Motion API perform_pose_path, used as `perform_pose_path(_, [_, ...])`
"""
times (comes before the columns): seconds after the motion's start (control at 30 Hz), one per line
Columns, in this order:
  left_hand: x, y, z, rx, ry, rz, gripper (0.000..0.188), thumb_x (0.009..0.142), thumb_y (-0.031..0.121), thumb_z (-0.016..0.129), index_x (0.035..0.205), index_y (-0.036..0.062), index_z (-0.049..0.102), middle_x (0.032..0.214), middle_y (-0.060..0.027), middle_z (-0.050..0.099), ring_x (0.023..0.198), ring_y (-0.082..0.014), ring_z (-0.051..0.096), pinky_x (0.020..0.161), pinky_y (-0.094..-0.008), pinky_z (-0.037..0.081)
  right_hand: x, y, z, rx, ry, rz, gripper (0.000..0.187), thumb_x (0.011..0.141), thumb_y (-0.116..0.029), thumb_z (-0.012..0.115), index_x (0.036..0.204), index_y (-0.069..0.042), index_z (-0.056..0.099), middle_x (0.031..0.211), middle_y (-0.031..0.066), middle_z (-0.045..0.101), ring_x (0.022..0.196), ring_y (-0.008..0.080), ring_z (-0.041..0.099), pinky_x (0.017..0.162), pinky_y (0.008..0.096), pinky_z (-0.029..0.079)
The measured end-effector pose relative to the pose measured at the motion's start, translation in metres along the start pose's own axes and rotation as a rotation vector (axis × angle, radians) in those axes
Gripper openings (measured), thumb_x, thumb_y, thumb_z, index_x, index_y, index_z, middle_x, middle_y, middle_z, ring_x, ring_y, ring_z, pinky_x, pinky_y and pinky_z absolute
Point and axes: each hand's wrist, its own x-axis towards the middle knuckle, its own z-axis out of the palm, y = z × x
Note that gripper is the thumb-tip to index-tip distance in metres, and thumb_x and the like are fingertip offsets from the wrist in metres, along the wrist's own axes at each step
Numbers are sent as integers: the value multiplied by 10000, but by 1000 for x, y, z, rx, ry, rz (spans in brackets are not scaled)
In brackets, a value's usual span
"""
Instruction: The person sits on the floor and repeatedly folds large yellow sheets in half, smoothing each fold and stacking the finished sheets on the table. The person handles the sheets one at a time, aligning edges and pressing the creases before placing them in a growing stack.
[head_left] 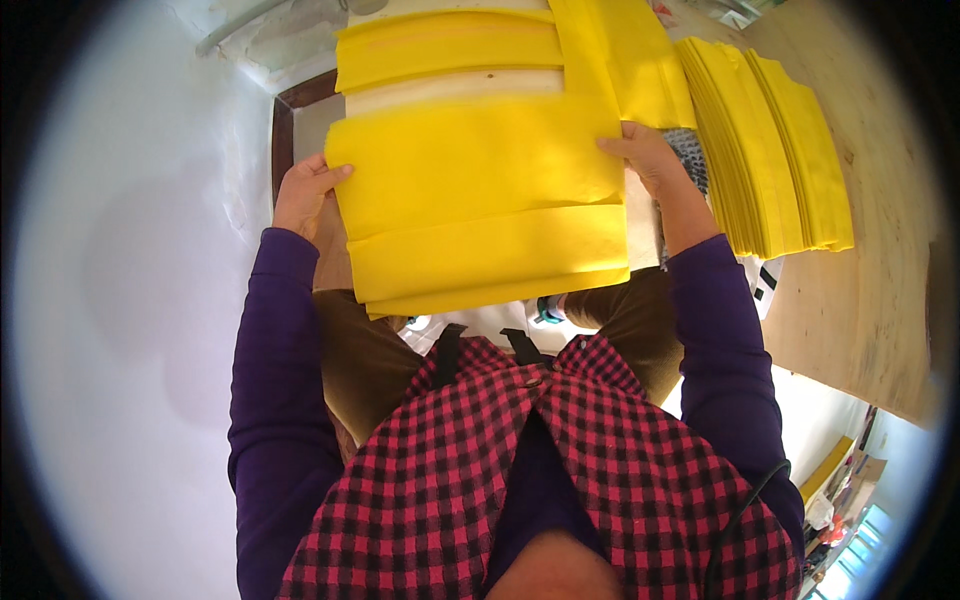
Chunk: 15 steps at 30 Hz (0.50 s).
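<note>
I hold a folded sheet of yellow cloth (480, 200) flat above my lap. My left hand (305, 192) grips its left edge, thumb on top. My right hand (650, 155) pinches its upper right corner. The near edge of the cloth shows two folded layers. Beyond it lie more yellow cloth pieces (450, 45) over a pale white foam board (450, 92). My purple sleeves and red-and-black checked vest fill the lower part of the view.
A tall stack of folded yellow cloths (770, 150) rests on the wooden table (880, 300) at the right. A dark-framed panel (285, 120) stands at the left, against a white wall (130, 250). Boxes and clutter sit at the lower right.
</note>
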Motion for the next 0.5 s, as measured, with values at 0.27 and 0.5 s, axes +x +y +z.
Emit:
perform_pose_path(0.27, [-21,8,-1,37,-40,181,306,835,-40,646,1141,-42,633,1068,-74,686,985,-133,628,901,-249,464,-14,-10,1,-102,24,-147,267,803,-83,707,1047,13,658,968,32,678,836,111,607,773,253,458])
perform_pose_path(0.5, [-43,0,-6,165,-7,317,251,825,-42,660,1076,-31,662,1031,-61,694,922,-123,637,853,-248,485,-36,7,1,5,90,-274,228,808,-32,688,1024,27,648,940,34,673,821,100,596,752,258,458])
